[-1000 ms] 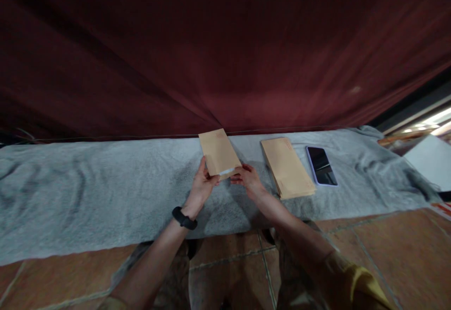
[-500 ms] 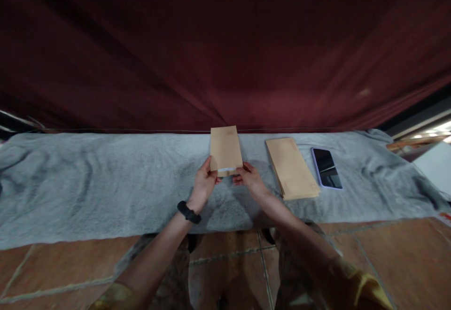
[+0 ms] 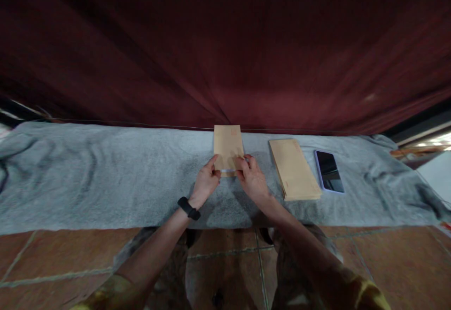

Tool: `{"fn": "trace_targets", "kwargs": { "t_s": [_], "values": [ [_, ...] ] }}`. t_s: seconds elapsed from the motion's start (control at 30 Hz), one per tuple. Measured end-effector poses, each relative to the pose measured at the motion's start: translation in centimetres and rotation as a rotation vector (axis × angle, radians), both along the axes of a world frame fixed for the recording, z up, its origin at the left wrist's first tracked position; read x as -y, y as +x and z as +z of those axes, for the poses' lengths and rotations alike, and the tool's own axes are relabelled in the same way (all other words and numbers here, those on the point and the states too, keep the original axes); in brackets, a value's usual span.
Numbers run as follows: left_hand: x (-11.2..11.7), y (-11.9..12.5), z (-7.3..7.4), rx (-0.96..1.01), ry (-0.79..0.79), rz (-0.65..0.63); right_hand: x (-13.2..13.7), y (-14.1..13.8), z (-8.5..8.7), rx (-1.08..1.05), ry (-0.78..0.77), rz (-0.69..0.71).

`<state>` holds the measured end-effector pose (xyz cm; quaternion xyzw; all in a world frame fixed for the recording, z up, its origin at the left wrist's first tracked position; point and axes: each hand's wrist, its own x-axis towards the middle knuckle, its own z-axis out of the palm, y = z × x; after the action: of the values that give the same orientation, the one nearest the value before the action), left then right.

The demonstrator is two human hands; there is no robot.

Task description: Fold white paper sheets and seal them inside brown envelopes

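A brown paper envelope with a small red print in its upper right corner is held between both hands, over the middle of the grey cloth. A white strip shows near its lower end. My left hand grips the lower left edge, thumb on top and the other fingers partly hidden. With bent fingers, my right hand pinches the lower right corner. To the right of that hand lies a stack of similar brown envelopes.
A phone in a light purple case lies right of the stack. The grey cloth covers a long, narrow surface. Behind it hangs a dark red curtain. Tiled floor shows in front, below my arms.
My right hand has shifted further onto the envelope's lower right corner, its fingers now bent over the top. The left hand keeps its hold on the left edge. The view has turned slightly.
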<state>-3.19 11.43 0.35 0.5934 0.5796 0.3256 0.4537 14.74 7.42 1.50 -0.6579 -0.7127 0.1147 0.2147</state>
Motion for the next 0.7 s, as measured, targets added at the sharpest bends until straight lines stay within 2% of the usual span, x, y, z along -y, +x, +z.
{"fn": "trace_targets", "kwargs": {
  "t_s": [0.13,0.23,0.4,0.57,0.7],
  "values": [
    [1.1,0.0,1.1,-0.514,0.183,-0.078,0.0,0.2,0.4,0.216,-0.032,0.12],
    [1.7,0.1,1.9,-0.727,0.27,-0.154,-0.1,0.4,0.6,0.292,-0.063,0.155],
    [1.6,0.1,2.2,-0.747,0.469,-0.301,-0.2,0.8,0.9,0.351,-0.086,0.177],
    [0.9,-0.1,2.0,-0.781,0.497,-0.41,0.1,0.9,0.7,0.319,-0.049,0.165],
    [0.6,-0.3,2.4,-0.868,0.499,-0.439,0.6,1.1,0.1,0.308,0.051,0.214]
  ]
}}
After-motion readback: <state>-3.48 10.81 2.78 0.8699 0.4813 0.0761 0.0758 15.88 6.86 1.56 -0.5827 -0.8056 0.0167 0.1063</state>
